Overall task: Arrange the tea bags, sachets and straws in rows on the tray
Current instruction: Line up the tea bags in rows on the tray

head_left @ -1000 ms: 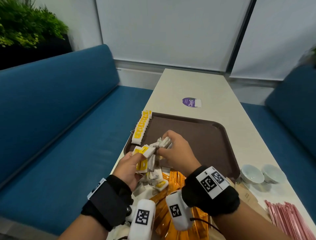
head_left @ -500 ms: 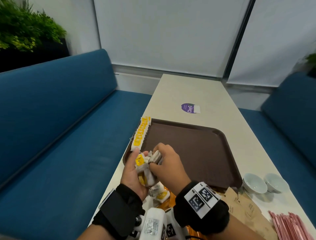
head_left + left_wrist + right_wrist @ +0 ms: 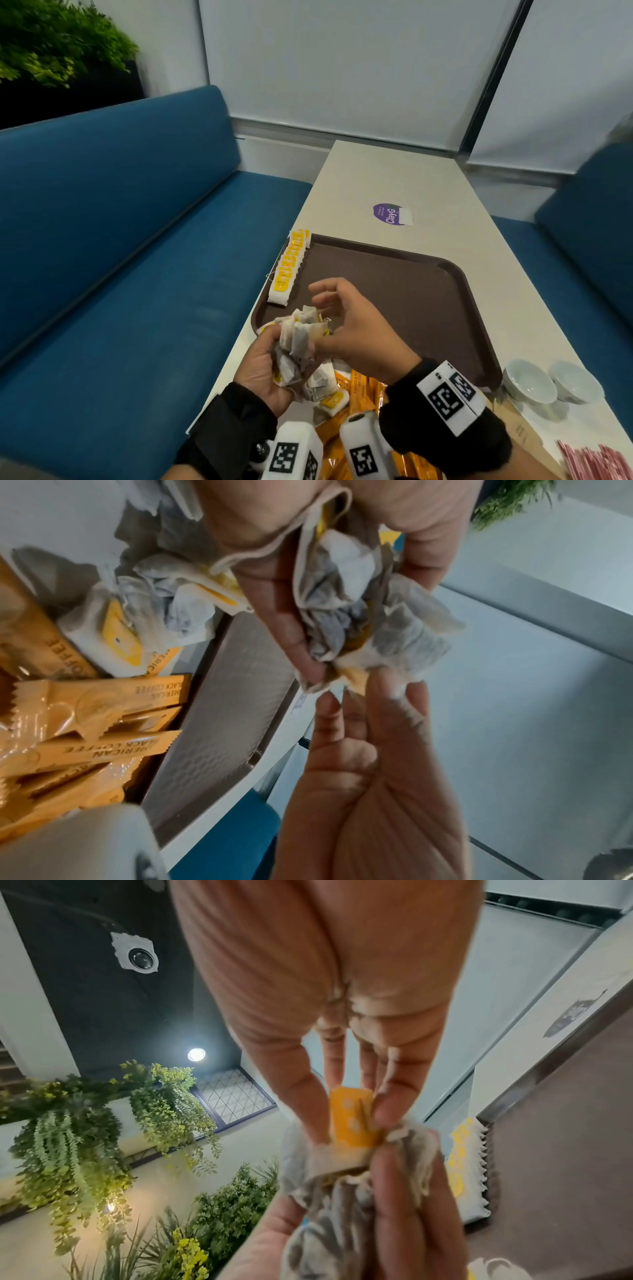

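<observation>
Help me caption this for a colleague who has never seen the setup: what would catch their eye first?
Probably the crumpled bunch of tea bags gripped in the left hand over the near edge of the brown tray, with the right hand pinching at one yellow tag. Next, the neat row of tea bags along the tray's left rim, and the orange coffee sachets heaped on the table below the hands.
</observation>
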A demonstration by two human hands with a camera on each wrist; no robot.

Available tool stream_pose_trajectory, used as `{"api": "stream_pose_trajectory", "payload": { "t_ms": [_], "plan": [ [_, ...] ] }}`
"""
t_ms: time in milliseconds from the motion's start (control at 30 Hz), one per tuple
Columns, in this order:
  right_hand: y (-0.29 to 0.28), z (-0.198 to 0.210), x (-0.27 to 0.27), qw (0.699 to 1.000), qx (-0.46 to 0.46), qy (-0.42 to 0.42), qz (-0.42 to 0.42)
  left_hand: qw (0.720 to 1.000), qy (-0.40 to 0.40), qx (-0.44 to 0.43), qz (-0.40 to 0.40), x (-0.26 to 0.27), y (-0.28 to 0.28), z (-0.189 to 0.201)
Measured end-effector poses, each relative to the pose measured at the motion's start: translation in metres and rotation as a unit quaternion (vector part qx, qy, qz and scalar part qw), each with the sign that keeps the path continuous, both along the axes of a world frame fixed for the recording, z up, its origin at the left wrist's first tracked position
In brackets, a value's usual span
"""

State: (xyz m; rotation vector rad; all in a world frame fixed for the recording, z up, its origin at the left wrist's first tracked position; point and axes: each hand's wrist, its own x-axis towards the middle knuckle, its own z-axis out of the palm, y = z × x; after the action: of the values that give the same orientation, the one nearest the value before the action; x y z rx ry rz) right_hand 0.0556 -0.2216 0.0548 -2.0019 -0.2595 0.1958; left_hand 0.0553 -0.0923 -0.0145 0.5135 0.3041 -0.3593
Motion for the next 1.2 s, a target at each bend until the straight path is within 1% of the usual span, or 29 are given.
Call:
{"api": "stream_pose_trajectory", "payload": {
  "t_ms": [100,167,233,300,433,500,567,633,800,867,967,1033,1100,1133,1200],
  "plan": [
    [-0.002,-0.004,0.002,0.998,0.029,0.004,-0.056,0.999,0.028,-0.016,0.005,0.000,0.004,0.001],
    [-0.002,-0.008,0.002,0.996,0.032,0.016,-0.084,0.999,0.041,-0.028,0.012,0.001,0.006,0.001],
    [0.000,-0.010,0.000,0.994,0.060,0.045,-0.082,0.998,0.054,-0.033,0.020,0.000,0.006,0.001],
    [0.002,-0.011,-0.003,0.986,0.126,0.091,-0.063,0.997,0.058,-0.040,0.024,0.000,0.005,0.002],
    [-0.003,-0.009,-0.003,0.979,0.153,0.125,-0.052,0.996,0.060,-0.047,0.045,0.001,0.007,0.005],
    [-0.007,-0.010,-0.001,0.980,0.148,0.126,-0.040,0.996,0.056,-0.049,0.038,0.000,0.008,0.008],
    [-0.007,-0.012,-0.001,0.986,0.117,0.116,-0.012,0.997,0.052,-0.049,0.025,-0.001,0.008,0.008],
    [-0.005,-0.014,-0.002,0.988,0.109,0.111,0.001,0.997,0.048,-0.055,0.017,-0.002,0.008,0.006],
    [-0.004,-0.015,-0.001,0.983,0.137,0.119,-0.005,0.995,0.042,-0.079,0.031,-0.002,0.011,0.002],
    [-0.003,-0.011,0.000,0.980,0.160,0.117,-0.004,0.996,0.042,-0.062,0.038,-0.001,0.016,0.000],
    [-0.002,-0.001,0.007,0.979,0.180,0.095,-0.028,0.997,0.057,-0.032,0.050,0.001,0.026,-0.006],
    [0.000,0.005,0.019,0.982,0.166,0.076,-0.050,0.996,0.051,-0.029,0.061,0.000,0.036,-0.008],
    [0.003,0.008,0.037,0.987,0.133,0.053,-0.074,0.996,0.038,-0.052,0.067,0.000,0.047,-0.014],
    [0.006,0.007,0.049,0.991,0.104,0.041,-0.079,0.995,0.035,-0.057,0.074,0.000,0.053,-0.017],
    [0.014,-0.002,0.076,0.997,0.009,0.021,-0.071,0.995,0.029,-0.052,0.083,-0.001,0.061,-0.017]
  ]
}}
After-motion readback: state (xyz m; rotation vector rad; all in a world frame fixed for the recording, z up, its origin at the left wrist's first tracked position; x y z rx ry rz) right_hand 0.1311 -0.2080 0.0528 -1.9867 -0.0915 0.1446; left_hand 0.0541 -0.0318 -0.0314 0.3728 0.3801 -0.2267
